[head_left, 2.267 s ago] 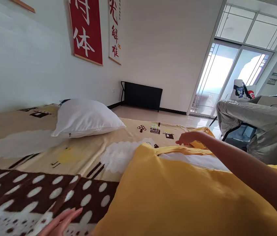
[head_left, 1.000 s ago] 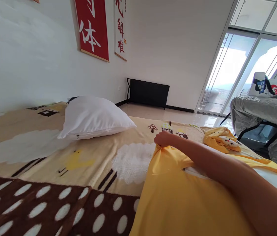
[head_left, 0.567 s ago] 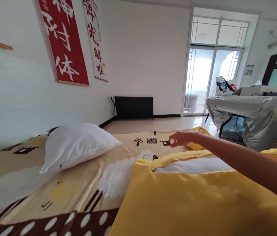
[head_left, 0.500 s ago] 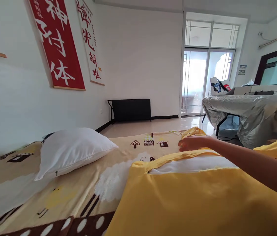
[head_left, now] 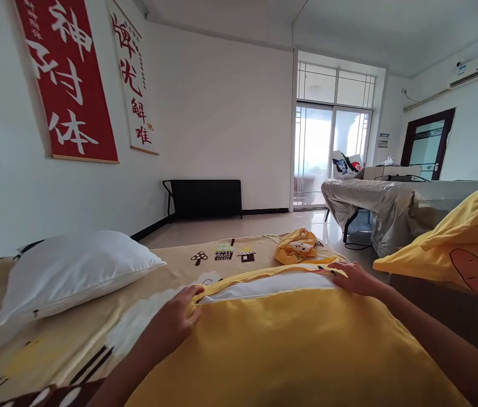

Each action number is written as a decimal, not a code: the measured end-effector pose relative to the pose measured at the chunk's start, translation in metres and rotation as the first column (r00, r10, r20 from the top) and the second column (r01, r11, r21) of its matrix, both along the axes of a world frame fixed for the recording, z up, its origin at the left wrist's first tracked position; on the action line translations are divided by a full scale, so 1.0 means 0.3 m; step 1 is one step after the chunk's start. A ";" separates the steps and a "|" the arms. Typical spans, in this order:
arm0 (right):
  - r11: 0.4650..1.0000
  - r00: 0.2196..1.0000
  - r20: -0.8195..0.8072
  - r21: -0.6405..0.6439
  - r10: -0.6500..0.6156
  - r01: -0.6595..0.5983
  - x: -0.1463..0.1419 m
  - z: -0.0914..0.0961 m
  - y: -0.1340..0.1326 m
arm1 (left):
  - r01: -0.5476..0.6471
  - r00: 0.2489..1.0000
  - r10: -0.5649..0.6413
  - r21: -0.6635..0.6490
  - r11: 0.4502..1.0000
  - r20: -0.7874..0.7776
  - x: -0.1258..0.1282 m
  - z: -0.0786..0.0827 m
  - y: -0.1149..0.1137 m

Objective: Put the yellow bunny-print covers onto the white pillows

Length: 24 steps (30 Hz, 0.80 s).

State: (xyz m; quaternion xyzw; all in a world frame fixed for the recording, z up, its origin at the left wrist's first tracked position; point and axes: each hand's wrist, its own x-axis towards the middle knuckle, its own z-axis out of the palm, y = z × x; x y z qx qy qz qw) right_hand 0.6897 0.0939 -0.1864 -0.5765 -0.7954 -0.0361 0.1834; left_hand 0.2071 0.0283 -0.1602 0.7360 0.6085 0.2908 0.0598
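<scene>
A yellow cushion cover [head_left: 273, 345] lies in front of me with its long opening facing away. Inside it, a white inner cushion [head_left: 264, 287] shows through the gap. My left hand [head_left: 182, 314] grips the left corner of the cover, beside the end of the opening. At the opposite end, my right hand [head_left: 355, 277] pinches the edge of the cover. Just beyond the opening rests a crumpled yellow cloth [head_left: 298, 247] with a small printed face.
A patterned blanket [head_left: 137, 277] spreads underneath, with a white cushion [head_left: 82, 271] on its left. Another yellow cushion [head_left: 463, 237] with a carrot print is at the right. Farther back are a plastic-covered table [head_left: 357, 195] and a folded black panel [head_left: 205, 198].
My right hand has left the crumpled yellow cloth and now holds the cover's right edge. My left hand has come into view at the left corner. The view has shifted right.
</scene>
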 end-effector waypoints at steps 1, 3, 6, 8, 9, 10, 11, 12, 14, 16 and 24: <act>0.999 0.999 0.013 -0.016 -0.029 0.029 -0.040 0.002 0.004 | 0.037 0.996 -0.040 -0.030 0.999 -0.079 0.059 0.015 0.059; 0.994 0.995 0.015 -0.032 -0.100 0.101 -0.103 0.000 0.006 | 0.078 0.989 -0.088 -0.085 0.993 -0.120 0.153 0.026 0.169; 0.980 0.980 -0.029 0.004 -0.198 0.198 -0.141 -0.023 0.001 | 0.065 0.995 -0.075 -0.141 0.988 -0.067 0.197 0.004 0.277; 0.969 0.968 -0.066 0.025 -0.244 0.246 -0.139 -0.044 -0.003 | 0.061 0.998 -0.062 -0.125 0.990 -0.004 0.174 -0.018 0.298; 0.963 0.961 -0.084 0.032 -0.265 0.269 -0.135 -0.054 -0.005 | 0.064 0.998 -0.061 -0.104 0.993 0.035 0.155 -0.027 0.296; 0.956 0.953 -0.110 0.047 -0.282 0.289 -0.130 -0.062 -0.005 | 0.071 0.995 -0.065 -0.081 0.994 0.080 0.134 -0.032 0.289; 0.949 0.944 -0.153 0.079 -0.291 0.305 -0.125 -0.070 -0.005 | 0.082 0.989 -0.074 -0.061 0.995 0.130 0.116 -0.033 0.279; 0.939 0.933 -0.215 0.127 -0.288 0.319 -0.122 -0.075 -0.003 | 0.093 0.979 -0.084 -0.043 0.995 0.186 0.100 -0.030 0.269; 0.904 0.899 -0.367 0.255 -0.238 0.343 -0.120 -0.077 0.003 | 0.096 0.950 -0.089 -0.006 0.995 0.301 0.080 -0.010 0.250; 0.856 0.860 -0.490 0.376 -0.141 0.355 -0.123 -0.061 0.012 | 0.060 0.914 -0.071 0.039 0.997 0.398 0.075 0.027 0.236; 0.678 0.886 -0.463 0.663 0.039 0.317 -0.117 0.131 0.013 | -0.193 0.748 0.014 0.197 0.961 0.664 0.140 0.278 0.141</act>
